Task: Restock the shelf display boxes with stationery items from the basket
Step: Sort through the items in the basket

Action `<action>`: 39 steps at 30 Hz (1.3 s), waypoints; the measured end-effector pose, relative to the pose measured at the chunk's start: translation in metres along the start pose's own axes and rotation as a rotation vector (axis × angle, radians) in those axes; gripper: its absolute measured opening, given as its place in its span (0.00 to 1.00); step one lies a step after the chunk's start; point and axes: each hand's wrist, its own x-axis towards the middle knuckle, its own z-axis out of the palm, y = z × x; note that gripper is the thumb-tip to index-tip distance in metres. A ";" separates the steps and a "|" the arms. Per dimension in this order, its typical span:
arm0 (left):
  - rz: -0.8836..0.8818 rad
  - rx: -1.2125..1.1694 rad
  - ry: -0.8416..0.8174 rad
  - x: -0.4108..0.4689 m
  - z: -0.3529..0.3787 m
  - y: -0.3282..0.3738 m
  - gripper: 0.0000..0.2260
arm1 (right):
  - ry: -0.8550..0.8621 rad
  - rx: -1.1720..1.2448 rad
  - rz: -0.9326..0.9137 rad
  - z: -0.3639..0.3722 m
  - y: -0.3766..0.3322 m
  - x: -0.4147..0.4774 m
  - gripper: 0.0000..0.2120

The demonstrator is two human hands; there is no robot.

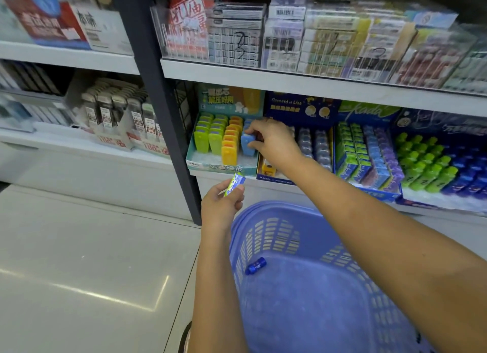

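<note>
The basket (290, 234) sat before and below the lower shelf (266, 192), with one small capped item (255, 265) inside near its left wall. At the shelf's left end, beside the upright post (168, 115), stood the eraser display box (224, 165), with other display boxes (369, 189) in a row to its right. The right hand (274, 139) gripped an eraser (247, 144) in that box's rightmost column, and the left hand (221, 205) held a packet (234, 184) below the shelf's front edge.

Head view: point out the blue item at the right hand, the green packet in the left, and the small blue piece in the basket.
blue item (246, 145): head view, front face.
green packet (235, 183): head view, printed upper end.
small blue piece (255, 265): head view, middle.
</note>
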 end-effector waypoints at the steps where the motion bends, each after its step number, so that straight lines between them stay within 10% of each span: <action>1: 0.001 0.001 0.005 0.000 0.000 -0.001 0.09 | 0.001 -0.028 -0.005 -0.001 -0.001 0.001 0.11; 10: 0.081 0.004 -0.059 -0.003 0.007 0.000 0.08 | -0.119 -0.665 -0.121 -0.005 -0.014 0.000 0.15; 19: 0.082 -0.113 -0.183 -0.019 0.013 0.017 0.12 | -0.205 -0.742 -0.095 -0.012 -0.027 -0.004 0.18; 23: 0.108 -0.178 -0.227 -0.034 0.018 0.029 0.12 | -0.215 -0.533 -0.045 -0.028 -0.031 -0.013 0.21; 31: 0.181 -0.157 -0.323 -0.053 0.050 0.022 0.10 | 0.016 0.740 0.292 -0.079 -0.017 -0.099 0.07; 39: 0.391 0.258 -0.428 -0.073 0.107 -0.001 0.15 | 0.313 0.466 0.317 -0.134 0.040 -0.132 0.07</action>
